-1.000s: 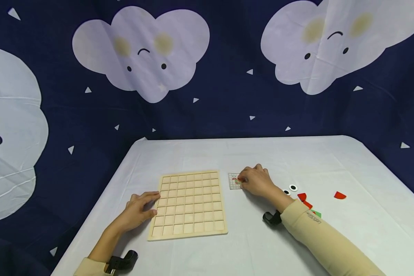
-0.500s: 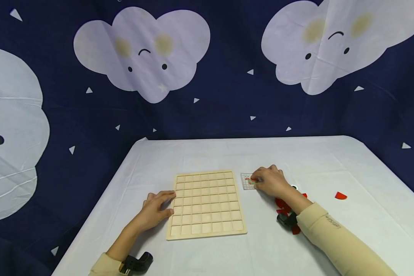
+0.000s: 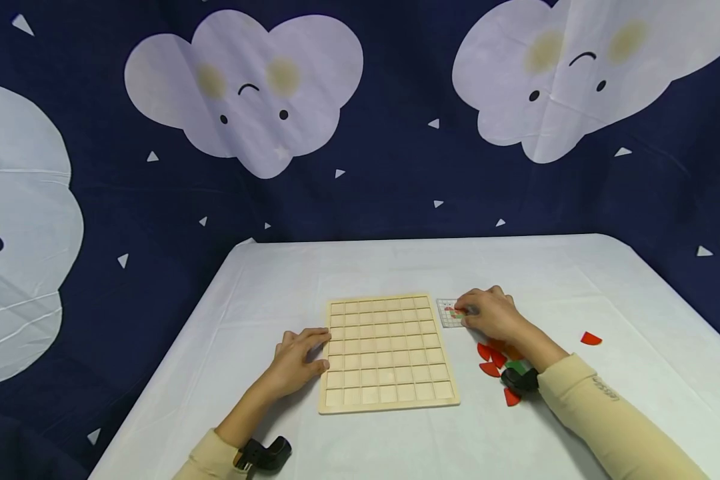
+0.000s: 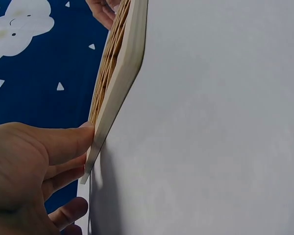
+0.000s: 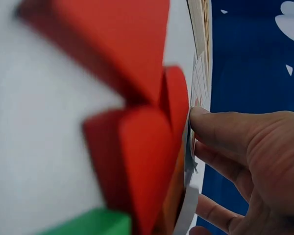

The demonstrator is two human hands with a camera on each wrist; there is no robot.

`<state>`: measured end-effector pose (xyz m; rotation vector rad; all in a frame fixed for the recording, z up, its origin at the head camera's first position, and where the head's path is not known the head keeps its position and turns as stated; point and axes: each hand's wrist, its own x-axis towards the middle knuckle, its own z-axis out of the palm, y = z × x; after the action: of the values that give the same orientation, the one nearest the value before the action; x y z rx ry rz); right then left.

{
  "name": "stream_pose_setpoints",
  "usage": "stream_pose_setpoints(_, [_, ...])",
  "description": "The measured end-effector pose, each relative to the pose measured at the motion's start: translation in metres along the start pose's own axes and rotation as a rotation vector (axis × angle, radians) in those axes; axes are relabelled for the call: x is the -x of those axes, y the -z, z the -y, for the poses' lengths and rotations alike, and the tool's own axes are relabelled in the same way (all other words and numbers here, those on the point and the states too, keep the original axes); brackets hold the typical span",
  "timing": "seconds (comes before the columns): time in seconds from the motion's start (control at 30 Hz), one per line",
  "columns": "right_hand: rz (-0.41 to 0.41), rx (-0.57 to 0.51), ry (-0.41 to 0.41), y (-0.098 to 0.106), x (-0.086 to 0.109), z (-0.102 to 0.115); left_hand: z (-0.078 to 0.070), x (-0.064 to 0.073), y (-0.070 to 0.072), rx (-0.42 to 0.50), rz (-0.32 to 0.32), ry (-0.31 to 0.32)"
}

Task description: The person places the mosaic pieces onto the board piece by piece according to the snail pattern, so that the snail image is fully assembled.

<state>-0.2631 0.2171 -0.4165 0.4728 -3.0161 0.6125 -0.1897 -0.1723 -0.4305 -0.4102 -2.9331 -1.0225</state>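
My left hand (image 3: 300,363) touches the left edge of a wooden grid board (image 3: 387,353), its thumb and fingertips lying against the rim. In the left wrist view the thumb (image 4: 71,142) meets the board's pale edge (image 4: 122,81). Just right of the board is a small card (image 3: 447,317) printed with a grid and a red and green picture. My right hand (image 3: 491,313) pinches the card's right side, covering part of it. The right wrist view shows the right thumb (image 5: 223,127) on the card (image 5: 200,81).
Red quarter-round pieces (image 3: 490,369), some orange ones and a green piece (image 3: 516,367) lie below my right forearm, partly hidden by the black wrist camera (image 3: 521,380). A lone red piece (image 3: 591,339) sits farther right on the white tablecloth (image 3: 360,267).
The board has slid right along with my left hand. The card has moved right under my right hand, and the right forearm now uncovers red pieces while covering the black-and-white discs.
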Motion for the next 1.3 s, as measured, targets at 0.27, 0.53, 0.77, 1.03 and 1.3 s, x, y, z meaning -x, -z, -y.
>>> stream_pose_setpoints(0.27, [0.0,-0.001,-0.032,0.006,0.004,-0.015,-0.008,-0.005,-0.009,-0.022,-0.004,-0.027])
stream_pose_setpoints(0.53, [0.006,-0.024,-0.048,0.01,0.008,-0.027,-0.017,-0.011,-0.018,-0.037,-0.01,-0.07])
stream_pose_setpoints(0.77, [0.02,-0.025,-0.057,0.013,0.009,-0.033,-0.024,-0.015,-0.025,-0.035,0.007,-0.063])
stream_pose_setpoints(1.03, [0.014,-0.042,-0.048,0.012,0.01,-0.035,-0.027,-0.019,-0.026,-0.068,0.018,-0.079])
stream_pose_setpoints(1.3, [0.005,-0.051,-0.052,0.011,0.009,-0.036,-0.029,-0.02,-0.025,-0.069,0.024,-0.081])
